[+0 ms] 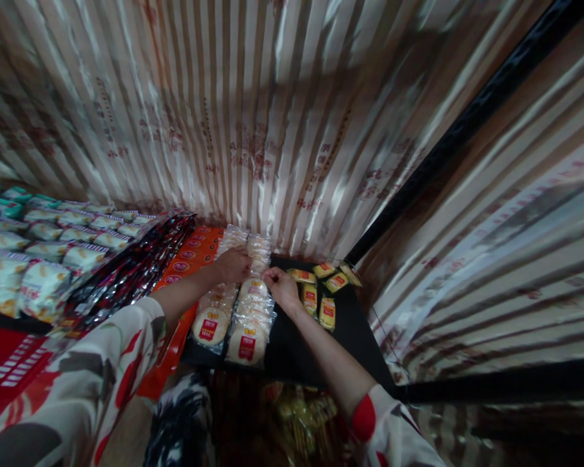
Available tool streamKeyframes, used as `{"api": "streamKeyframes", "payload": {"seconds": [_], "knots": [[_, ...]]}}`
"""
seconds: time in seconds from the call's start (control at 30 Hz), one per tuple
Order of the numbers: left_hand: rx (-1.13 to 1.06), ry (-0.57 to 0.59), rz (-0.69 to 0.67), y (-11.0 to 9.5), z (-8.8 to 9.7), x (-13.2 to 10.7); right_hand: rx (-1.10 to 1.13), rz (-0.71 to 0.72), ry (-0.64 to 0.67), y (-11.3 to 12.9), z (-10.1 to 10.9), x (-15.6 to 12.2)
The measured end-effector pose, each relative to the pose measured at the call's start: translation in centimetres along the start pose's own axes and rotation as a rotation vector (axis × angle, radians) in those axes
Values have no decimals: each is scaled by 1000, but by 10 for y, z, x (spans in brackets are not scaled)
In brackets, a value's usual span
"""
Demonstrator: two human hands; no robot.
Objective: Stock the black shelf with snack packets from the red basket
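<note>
Two overlapping rows of round, pale rice crackers in clear packets run away from me on a black shelf; the left row (213,324) and the right row (247,342) carry red labels. My left hand (233,264) is closed over the far part of the rows, its fingers curled down at a rice cracker packet and partly hidden. Across from it, my right hand (283,289) pinches at the right row's outer edge, fingertips together on a rice cracker packet. Close to the right hand lie several small yellow packets (310,298).
Bare black shelf surface (292,350) borders the rows. Leftward are an orange printed sheet (189,256), dark shiny packets (131,272) and many white snack bags (46,285). Striped plastic sheeting (253,130) hangs behind; a black post (467,123) slants at right. Gold packets (304,421) sit below.
</note>
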State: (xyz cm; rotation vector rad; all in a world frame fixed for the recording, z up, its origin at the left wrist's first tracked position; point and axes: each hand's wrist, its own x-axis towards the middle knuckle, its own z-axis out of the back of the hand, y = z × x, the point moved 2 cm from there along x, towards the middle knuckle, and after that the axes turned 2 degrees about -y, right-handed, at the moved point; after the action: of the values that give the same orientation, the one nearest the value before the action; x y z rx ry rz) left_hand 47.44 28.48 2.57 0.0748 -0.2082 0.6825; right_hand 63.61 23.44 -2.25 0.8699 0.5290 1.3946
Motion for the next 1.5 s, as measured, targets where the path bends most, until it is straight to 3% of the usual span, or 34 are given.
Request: {"api": "streamKeyframes", "payload": {"seconds": [0.17,0.3,0.4,0.5,0.57,0.73,0.9,1.07,1.33,1.5], "knots": [[29,-1,32,-1,-5,-3,28,-19,-62,-2,6,-7],[42,-13,53,-4,-4,-5,-79,-48,-84,-7,20,-19],[49,3,70,-7,-1,-5,-69,-82,37,-12,26,-27],[52,14,83,-9,2,-6,115,-109,237,-15,24,-33],[66,16,82,-11,3,-6,235,-119,288,-16,21,-34],[126,-18,37,-17,8,-10,277,-67,241,-16,15,-30],[104,-83,-46,-25,16,-16,95,-17,130,-8,15,-25],[66,5,-98,-30,18,-21,5,-26,46,1,14,-24],[55,-7,2,-27,6,-22,99,-7,44,-8,9,-27],[51,55,62,-31,10,-20,25,-9,-17,-6,21,-38]]}}
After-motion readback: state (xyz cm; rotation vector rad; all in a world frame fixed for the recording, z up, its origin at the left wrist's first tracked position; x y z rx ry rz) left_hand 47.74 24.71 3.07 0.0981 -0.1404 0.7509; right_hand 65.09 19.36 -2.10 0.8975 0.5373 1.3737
